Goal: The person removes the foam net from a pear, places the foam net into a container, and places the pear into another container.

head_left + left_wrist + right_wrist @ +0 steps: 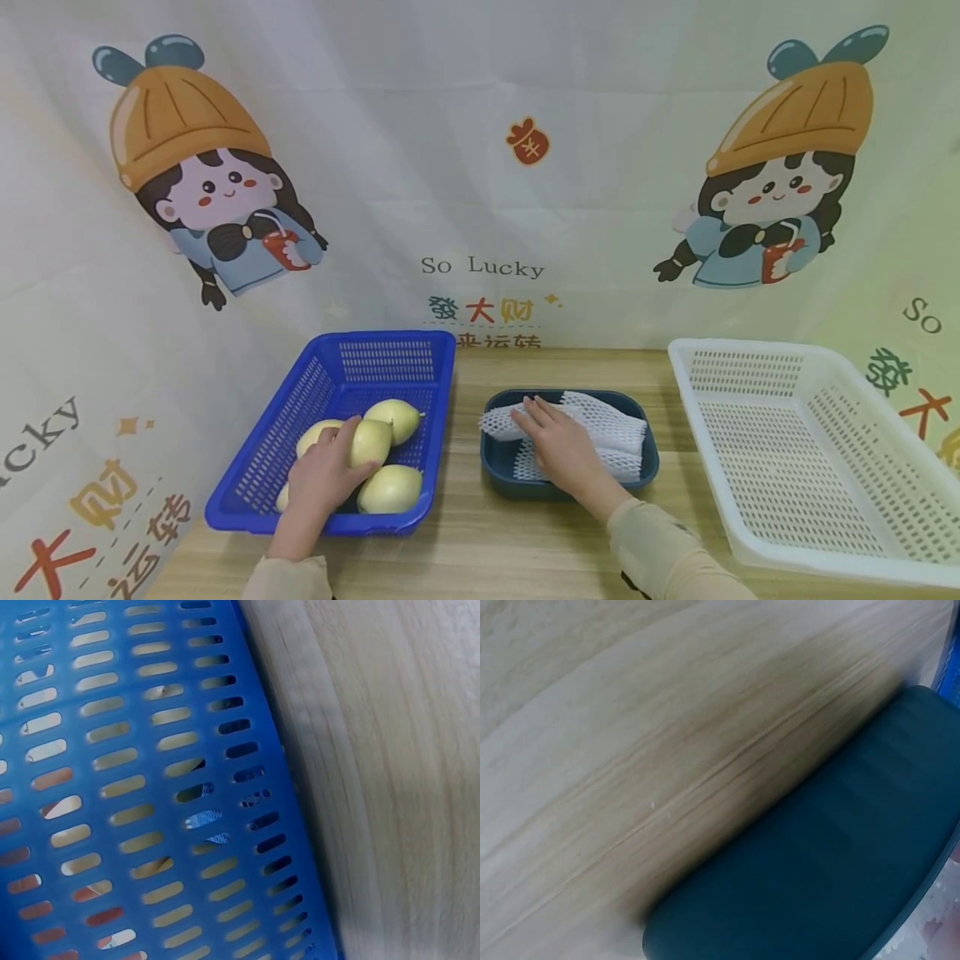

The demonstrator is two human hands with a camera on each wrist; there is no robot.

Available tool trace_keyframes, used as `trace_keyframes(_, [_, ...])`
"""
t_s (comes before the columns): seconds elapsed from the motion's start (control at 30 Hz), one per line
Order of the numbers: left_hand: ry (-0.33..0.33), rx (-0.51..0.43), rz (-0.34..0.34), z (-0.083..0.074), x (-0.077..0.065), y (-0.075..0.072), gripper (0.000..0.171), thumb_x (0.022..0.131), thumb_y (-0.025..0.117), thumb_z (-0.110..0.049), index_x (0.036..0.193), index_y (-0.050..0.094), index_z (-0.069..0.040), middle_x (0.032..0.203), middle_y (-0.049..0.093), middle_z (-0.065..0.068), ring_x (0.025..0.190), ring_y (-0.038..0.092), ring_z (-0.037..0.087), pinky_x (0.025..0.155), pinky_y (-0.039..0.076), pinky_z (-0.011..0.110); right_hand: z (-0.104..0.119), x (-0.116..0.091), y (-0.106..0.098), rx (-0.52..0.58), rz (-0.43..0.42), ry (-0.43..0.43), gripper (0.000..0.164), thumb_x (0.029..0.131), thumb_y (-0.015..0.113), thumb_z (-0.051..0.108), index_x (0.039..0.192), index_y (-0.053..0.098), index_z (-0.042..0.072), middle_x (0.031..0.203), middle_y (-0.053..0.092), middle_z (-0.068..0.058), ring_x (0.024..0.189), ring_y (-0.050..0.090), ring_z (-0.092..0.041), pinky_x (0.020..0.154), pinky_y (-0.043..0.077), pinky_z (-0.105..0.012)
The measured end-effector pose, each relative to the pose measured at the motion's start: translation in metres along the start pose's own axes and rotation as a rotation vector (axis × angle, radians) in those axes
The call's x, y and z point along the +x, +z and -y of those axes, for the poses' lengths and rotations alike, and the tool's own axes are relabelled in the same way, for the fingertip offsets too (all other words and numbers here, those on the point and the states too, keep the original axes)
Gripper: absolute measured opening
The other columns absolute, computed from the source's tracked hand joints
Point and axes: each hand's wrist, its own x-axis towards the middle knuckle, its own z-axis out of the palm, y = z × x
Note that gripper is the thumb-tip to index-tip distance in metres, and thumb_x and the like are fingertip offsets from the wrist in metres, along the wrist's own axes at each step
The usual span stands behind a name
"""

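In the head view my left hand [318,477] reaches into a blue slotted basket [300,522] and grips a pale yellow-green pear [371,443]. Around it lie several more pears, among them a front one [392,490] and a back one [395,419]. My right hand [562,446] is in a dark teal bin [498,485], its fingers on a rolled white foam net [498,423]. More foam nets [611,425] fill the bin beneath and beside it. The left wrist view shows the basket wall [291,825], the right wrist view the bin's outer side [802,877].
To the right stands a white slotted basket [787,471]. All three containers rest on a wood-grain table [465,550]. Behind them hangs a pale printed cloth [480,192], which also runs along both sides.
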Motion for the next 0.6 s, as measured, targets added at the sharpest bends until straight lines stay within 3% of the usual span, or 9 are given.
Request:
trace_keyframes(0.37, [-0.010,0.031,0.035,0.0040,0.0013,0.0016,0.068,0.073,0.066,-0.041,0.125,0.043,-0.004,0.102,0.052,0.023,0.081,0.055,0.039,0.066,0.038,0.059,0.0007,-0.0068,0.0034,0.075,0.132,0.061,0.039,0.079,0.054,0.012,0.119,0.056,0.009,0.119,0.052,-0.014,0.110,0.047,-0.029,0.083,0.043,-0.041])
trace_keyframes(0.5, [-0.019,0.020,0.058,0.0046,0.0024,0.0014,0.069,0.074,0.066,-0.041,0.126,0.043,-0.003,0.103,0.052,0.023,0.085,0.054,0.039,0.069,0.036,0.061,0.0019,-0.0086,0.0024,0.110,0.190,0.089,0.039,0.086,0.049,0.028,0.120,0.056,0.010,0.121,0.051,-0.014,0.113,0.045,-0.029,0.085,0.041,-0.042])
trace_keyframes(0.6, [-0.020,0.011,0.071,0.0053,0.0038,0.0019,0.070,0.074,0.065,-0.042,0.127,0.042,-0.003,0.104,0.052,0.024,0.087,0.054,0.040,0.070,0.035,0.061,0.0031,-0.0095,0.0019,0.124,0.253,0.115,0.047,0.089,0.042,0.043,0.121,0.055,0.011,0.124,0.049,-0.014,0.116,0.041,-0.029,0.090,0.037,-0.042])
